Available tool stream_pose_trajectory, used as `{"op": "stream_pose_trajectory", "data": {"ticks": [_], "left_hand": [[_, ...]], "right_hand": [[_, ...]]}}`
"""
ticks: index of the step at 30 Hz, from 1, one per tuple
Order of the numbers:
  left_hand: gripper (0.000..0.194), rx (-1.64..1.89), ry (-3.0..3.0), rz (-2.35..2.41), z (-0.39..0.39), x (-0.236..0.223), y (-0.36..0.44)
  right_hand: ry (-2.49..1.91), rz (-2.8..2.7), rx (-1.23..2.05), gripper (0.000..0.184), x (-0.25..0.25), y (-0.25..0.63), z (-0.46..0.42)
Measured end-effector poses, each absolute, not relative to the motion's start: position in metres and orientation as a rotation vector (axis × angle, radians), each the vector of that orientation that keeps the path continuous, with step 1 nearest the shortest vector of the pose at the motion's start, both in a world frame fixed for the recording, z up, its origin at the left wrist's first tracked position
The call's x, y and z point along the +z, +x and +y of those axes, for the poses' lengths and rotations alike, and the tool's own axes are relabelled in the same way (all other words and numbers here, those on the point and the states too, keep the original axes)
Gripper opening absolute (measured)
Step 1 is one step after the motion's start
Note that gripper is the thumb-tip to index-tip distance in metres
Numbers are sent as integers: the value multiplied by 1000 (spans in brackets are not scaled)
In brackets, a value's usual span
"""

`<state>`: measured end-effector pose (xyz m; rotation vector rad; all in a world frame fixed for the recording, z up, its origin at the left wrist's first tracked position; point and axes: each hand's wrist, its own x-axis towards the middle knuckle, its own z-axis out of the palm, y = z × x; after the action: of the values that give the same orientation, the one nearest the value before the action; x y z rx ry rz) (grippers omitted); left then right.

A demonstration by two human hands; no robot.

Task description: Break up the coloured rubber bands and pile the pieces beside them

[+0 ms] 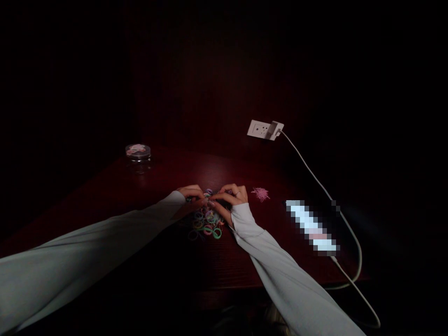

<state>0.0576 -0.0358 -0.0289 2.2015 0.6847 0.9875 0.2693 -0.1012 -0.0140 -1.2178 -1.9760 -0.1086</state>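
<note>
A pile of small coloured hair ties lies on the dark red table, partly covered by my hands. Above it, my left hand comes in from the left with its fingers pinched together. My right hand, with a ring on one finger, meets it from the right, thumb and forefinger closed. The fingertips of both hands come together over the pile. Whatever lies between them is too small and dark to name. Just right of my right hand sits a little heap of thin pink strands or bands.
A round clear container with a pink-patterned lid stands at the back left. On the right, a lit, pixelated device has a white cable looping past the table edge to a charger in the wall socket.
</note>
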Motion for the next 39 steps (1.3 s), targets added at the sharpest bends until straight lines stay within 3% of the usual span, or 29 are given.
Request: {"op": "stream_pose_trajectory", "data": {"ticks": [13, 18, 24, 29, 34, 37, 39], "left_hand": [[40, 1012, 2294, 862, -37, -24, 57], [33, 989, 2332, 911, -41, -17, 55], [24, 970, 2464, 988, -46, -11, 52], [26, 895, 2774, 914, -42, 6, 34], [35, 862, 2817, 961, -18, 12, 2], [45, 829, 2727, 803, -4, 0, -4], [51, 765, 2715, 671, 0, -11, -1]], "right_hand": [[-1318, -1778, -150, 22, -25, 289, -84], [-1311, -1723, -283, 33, -31, 297, -75], [-1608, -1421, -436, 44, -28, 336, -66], [-1671, -1448, -487, 55, -36, 352, -62], [-1660, -1541, -405, 42, -34, 336, -67], [-1556, -1694, -341, 25, -20, 317, -84], [-1379, -1872, -276, 23, -13, 302, -98]]}}
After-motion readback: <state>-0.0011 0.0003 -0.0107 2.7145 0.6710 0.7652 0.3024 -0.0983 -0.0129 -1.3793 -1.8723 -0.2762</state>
